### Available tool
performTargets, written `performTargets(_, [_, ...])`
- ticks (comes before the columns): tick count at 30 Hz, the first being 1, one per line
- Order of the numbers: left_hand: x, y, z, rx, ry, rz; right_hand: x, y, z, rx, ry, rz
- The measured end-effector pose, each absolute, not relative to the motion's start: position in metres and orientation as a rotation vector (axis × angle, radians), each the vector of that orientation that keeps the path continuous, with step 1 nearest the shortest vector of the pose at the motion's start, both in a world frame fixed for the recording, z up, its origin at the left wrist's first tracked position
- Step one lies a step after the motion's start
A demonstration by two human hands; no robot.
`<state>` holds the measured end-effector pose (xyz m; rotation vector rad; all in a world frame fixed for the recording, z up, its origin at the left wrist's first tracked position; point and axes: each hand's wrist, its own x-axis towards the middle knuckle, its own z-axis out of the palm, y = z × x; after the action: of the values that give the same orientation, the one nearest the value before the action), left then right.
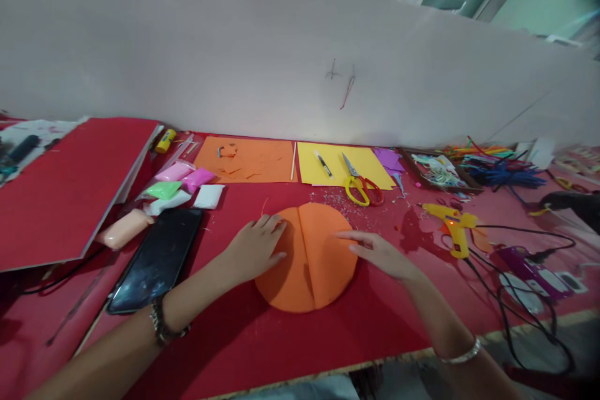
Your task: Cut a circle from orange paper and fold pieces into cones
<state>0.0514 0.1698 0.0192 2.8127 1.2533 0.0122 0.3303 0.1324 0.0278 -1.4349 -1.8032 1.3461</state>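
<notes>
Left hand point(253, 249) and right hand point(382, 255), fingers parted and gripping nothing, flank the creased orange disc point(314, 256); print on the yellow tube point(165, 141) is illegible.

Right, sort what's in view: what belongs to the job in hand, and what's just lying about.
In the job:
- orange paper circle, creased down the middle
- left hand and right hand, both over it

Apparently lying about, untouched now:
- scissors
- pen
- glue gun
- phone
- green packet
</notes>
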Motion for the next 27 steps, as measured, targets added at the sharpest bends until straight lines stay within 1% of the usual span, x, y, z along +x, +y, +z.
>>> performTargets(4, [0.054,0.182,0.016,2.815,1.234,0.053,0.319,0.142,0.025,-1.5,-1.791,1.295])
performTargets(8, [0.056,0.194,0.012,2.822,1.223,0.096,0.313,0.156,0.021,-1.551,-1.582,1.17])
performTargets(14, [0.07,0.205,-0.002,2.807,1.338,0.168,0.307,0.162,0.005,-1.563,-1.443,1.048])
performTargets(19, [0.082,0.209,-0.01,2.815,1.395,0.174,0.301,0.146,-0.009,-1.604,-1.537,0.873])
performTargets(27, [0.086,0.211,-0.012,2.851,1.429,0.126,0.292,0.133,-0.018,-1.724,-1.741,0.587])
